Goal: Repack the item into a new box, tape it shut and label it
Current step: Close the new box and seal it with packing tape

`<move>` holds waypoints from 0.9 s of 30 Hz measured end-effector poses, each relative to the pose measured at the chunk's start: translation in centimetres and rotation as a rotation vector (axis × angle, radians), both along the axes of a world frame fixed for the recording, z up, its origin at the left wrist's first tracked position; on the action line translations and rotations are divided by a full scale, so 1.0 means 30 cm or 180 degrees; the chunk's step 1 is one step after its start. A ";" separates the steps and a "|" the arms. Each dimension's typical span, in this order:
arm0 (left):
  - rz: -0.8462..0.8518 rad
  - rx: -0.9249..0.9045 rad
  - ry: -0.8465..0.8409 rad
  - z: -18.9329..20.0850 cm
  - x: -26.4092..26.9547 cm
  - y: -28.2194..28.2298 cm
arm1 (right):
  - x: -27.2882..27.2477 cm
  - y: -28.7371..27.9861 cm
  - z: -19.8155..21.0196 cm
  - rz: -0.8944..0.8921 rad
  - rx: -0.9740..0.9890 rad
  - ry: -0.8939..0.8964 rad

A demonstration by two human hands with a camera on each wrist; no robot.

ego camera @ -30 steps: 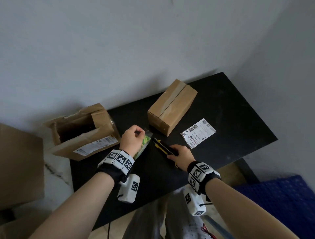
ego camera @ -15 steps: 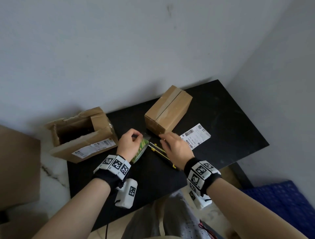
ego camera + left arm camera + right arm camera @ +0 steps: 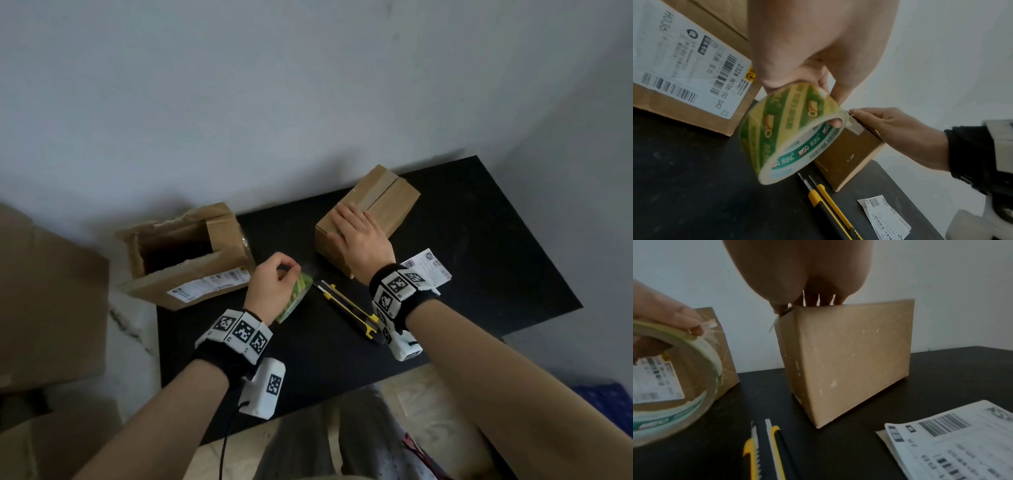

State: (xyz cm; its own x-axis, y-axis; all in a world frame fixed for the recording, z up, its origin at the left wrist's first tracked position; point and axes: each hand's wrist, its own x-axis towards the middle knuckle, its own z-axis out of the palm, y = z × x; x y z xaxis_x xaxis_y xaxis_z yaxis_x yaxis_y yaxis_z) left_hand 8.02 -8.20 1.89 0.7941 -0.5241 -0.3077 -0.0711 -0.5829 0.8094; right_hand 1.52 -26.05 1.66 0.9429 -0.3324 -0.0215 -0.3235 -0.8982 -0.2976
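Observation:
My left hand (image 3: 289, 275) grips a green and yellow tape roll (image 3: 789, 129) just above the black table, between the two boxes. A short loose tape end sticks up at its rim. The closed brown new box (image 3: 390, 202) stands at the back with a tape strip along its top seam. My right hand (image 3: 346, 222) lies flat on the box's near top corner, fingers straight, the thumb down the side by the tape tab (image 3: 854, 128). A white shipping label (image 3: 428, 270) lies loose on the table right of the box.
A yellow and black utility knife (image 3: 346, 305) lies on the table (image 3: 479, 274) between my hands, blade toward the box. An opened, torn old box (image 3: 191, 253) with its own label sits at the table's left edge. More cardboard (image 3: 44, 301) stands on the floor to the left.
My right hand has let go of the utility knife, which now lies on the table, and moved up onto the new box. The left hand still holds the tape roll.

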 end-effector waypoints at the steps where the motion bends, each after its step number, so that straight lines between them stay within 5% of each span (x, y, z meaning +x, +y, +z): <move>1: -0.0008 -0.0011 0.0015 0.000 -0.001 -0.003 | -0.009 -0.003 0.000 0.0060 -0.0018 0.0018; 10: -0.0374 -0.0309 0.0387 0.035 -0.017 -0.043 | -0.096 -0.067 0.030 0.0995 -0.0491 0.0202; 15: -0.0723 -0.0456 0.0700 0.082 -0.022 -0.058 | -0.135 -0.086 0.039 0.1036 -0.0292 0.0281; 27: -0.1348 -0.0568 0.0466 0.175 -0.010 -0.063 | -0.165 0.057 0.159 -0.0694 0.2065 -0.0431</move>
